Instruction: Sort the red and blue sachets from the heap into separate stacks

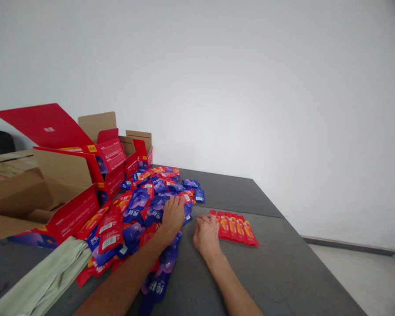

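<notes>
Left hand [173,214] on sachet pile [145,206]; right hand [206,235] touches red sachet row [238,227].

Packing room; heaped sachets [151,206]; open cartons [69,175]; bare wall [250,87]

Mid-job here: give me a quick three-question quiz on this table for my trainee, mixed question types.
1. True or false: the left hand rests on the pile of purple and red sachets.
2. Multiple choice: the right hand touches A) the open red box, B) the row of red-orange sachets, C) the wall.
3. Fill in: the row lies on the grey ___.

Key: 1 true; 2 B; 3 table.
</notes>
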{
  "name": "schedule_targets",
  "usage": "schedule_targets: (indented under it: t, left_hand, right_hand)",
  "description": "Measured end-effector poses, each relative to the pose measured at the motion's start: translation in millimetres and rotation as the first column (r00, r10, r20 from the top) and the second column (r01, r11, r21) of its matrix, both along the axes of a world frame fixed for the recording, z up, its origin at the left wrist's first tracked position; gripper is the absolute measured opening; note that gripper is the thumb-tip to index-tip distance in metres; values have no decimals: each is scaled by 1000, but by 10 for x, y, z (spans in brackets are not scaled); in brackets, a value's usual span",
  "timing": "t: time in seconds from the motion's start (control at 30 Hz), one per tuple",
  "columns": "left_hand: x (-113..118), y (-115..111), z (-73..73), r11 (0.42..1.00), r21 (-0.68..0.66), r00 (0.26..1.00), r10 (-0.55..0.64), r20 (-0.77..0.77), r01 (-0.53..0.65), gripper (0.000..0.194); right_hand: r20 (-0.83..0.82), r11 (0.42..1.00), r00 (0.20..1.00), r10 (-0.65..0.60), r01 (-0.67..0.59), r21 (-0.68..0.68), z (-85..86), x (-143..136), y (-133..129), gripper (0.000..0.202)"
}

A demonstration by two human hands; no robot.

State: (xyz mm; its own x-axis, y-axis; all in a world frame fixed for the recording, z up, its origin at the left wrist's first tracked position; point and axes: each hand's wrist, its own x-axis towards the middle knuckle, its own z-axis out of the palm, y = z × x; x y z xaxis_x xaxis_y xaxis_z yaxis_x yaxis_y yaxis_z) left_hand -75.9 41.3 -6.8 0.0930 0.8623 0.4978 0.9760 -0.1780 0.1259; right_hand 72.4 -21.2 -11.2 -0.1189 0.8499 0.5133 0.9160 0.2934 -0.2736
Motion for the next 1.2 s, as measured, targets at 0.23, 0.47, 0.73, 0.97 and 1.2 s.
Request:
schedule_targets:
  t: [0.23, 0.47, 0.73, 0.97, 1.2]
  left_hand:
    - [5, 212, -91, 994, -62, 996, 87, -6, -88, 29]
    - [-33, 138, -52, 995, -78, 998, 62, -2, -62, 29]
    - [-146, -2, 105, 988, -59, 989, -141, 37, 143, 21]
    - [-163, -191, 108, 899, -45, 897, -430, 102, 436, 21]
    - [-162, -282, 198, 947, 114, 537, -266, 801, 300, 30]
  right_hand:
    - [-67, 1000, 997, 23, -23, 1, -117, 3, 26, 27]
    - [-132, 997, 988, 75, -71, 34, -139, 38, 64, 29]
    - [-247, 982, 958, 143, -105, 160, -229, 43, 120, 50]
    - [-347, 986, 925, 152, -115, 124, -80, 72, 45, 31]
    - [-653, 991, 751, 97, -136, -9, 54, 113, -23, 22]
